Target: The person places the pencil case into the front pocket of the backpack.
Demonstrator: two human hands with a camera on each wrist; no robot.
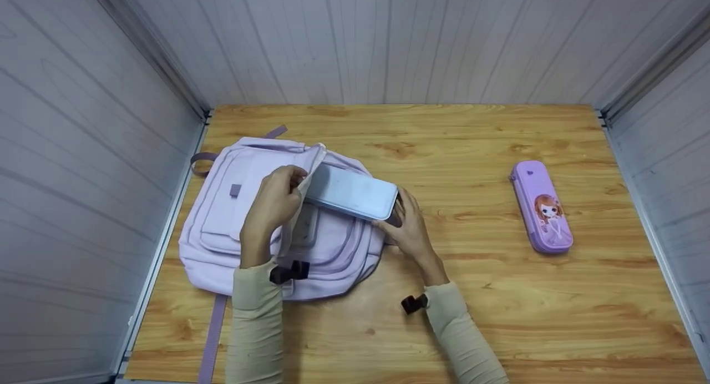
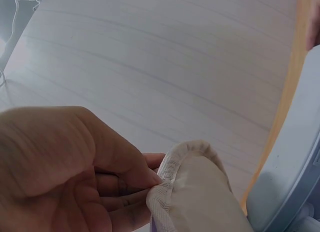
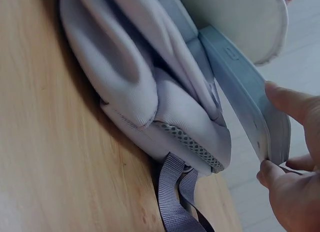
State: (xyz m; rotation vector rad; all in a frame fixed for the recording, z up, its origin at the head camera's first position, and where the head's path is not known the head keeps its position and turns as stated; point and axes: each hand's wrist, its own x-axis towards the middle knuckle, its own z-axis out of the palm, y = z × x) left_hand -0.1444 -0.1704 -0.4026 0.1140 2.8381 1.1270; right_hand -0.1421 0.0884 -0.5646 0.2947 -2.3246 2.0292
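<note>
A pale lilac backpack (image 1: 222, 206) lies on the table with its main compartment unzipped. My left hand (image 1: 274, 198) pinches the edge of its front flap (image 2: 192, 184) between thumb and fingers and holds it raised. From the right, my right hand (image 1: 407, 223) grips the outer end of a light blue pencil case (image 1: 355, 191), thumb on one side and fingers on the other. The case's other end reaches behind the flap into the opening, tilted in the right wrist view. Below it, a pale box-like thing (image 1: 305, 227) shows inside the backpack, partly covered by the flap.
A purple pencil case (image 1: 542, 206) with a cartoon girl lies apart on the wooden table (image 1: 471, 140) to the right. One backpack strap (image 1: 212, 339) trails toward the near edge. Pale panels (image 1: 360, 45) wall in the left, back and right sides.
</note>
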